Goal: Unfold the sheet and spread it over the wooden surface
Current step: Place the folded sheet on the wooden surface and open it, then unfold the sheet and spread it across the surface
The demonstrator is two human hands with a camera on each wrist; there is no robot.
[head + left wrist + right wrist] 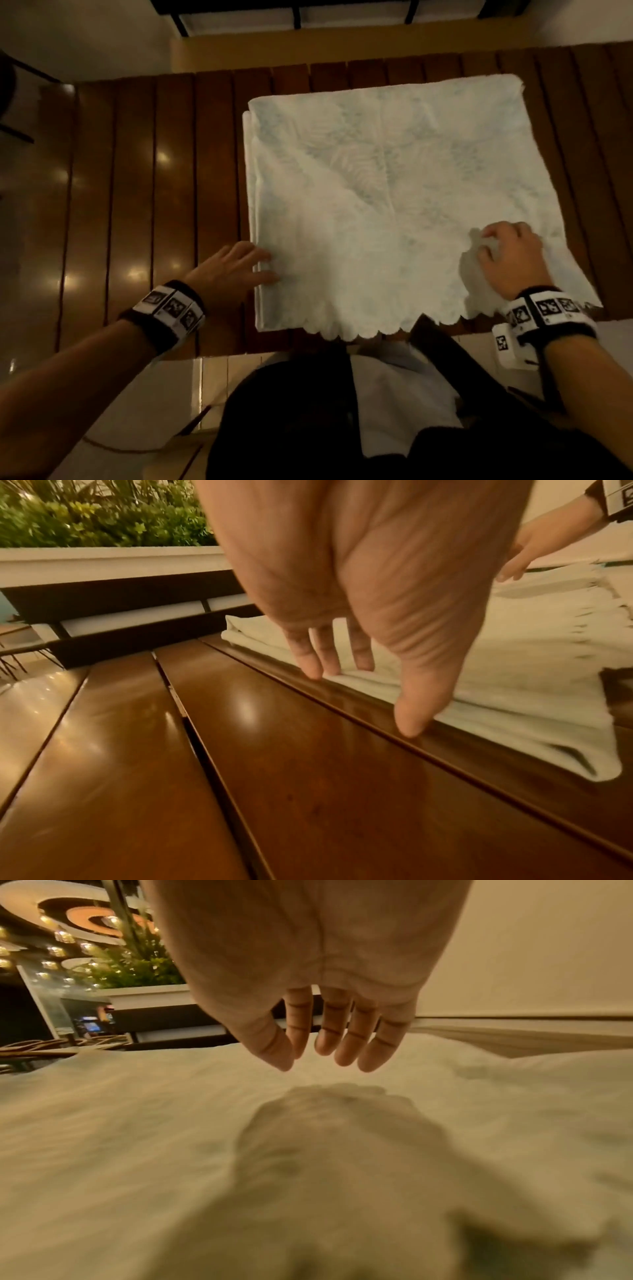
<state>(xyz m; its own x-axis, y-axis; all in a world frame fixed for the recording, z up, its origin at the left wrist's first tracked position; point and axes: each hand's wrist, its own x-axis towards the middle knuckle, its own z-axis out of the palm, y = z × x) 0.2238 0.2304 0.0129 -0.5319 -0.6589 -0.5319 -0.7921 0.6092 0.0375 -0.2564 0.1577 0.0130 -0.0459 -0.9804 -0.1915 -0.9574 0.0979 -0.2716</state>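
A white sheet (394,205) with a faint leaf pattern lies folded in a thick square on the right half of the slatted wooden surface (154,205). Its scalloped hem (359,330) hangs slightly over the near edge. My left hand (270,267) is at the sheet's left edge, fingers straight. In the left wrist view the left hand (366,696) has its fingertips at the stacked layers of the sheet (514,669) and the thumb tip on the wood (274,777). My right hand (484,245) hovers over the near right part. The right wrist view shows that hand (315,1064) relaxed just above the sheet (137,1123), holding nothing.
The left half of the wooden surface is bare and glossy. A white planter (103,561) with green plants (85,520) stands beyond the far edge, behind a dark frame (120,596). My torso (342,411) is against the near edge.
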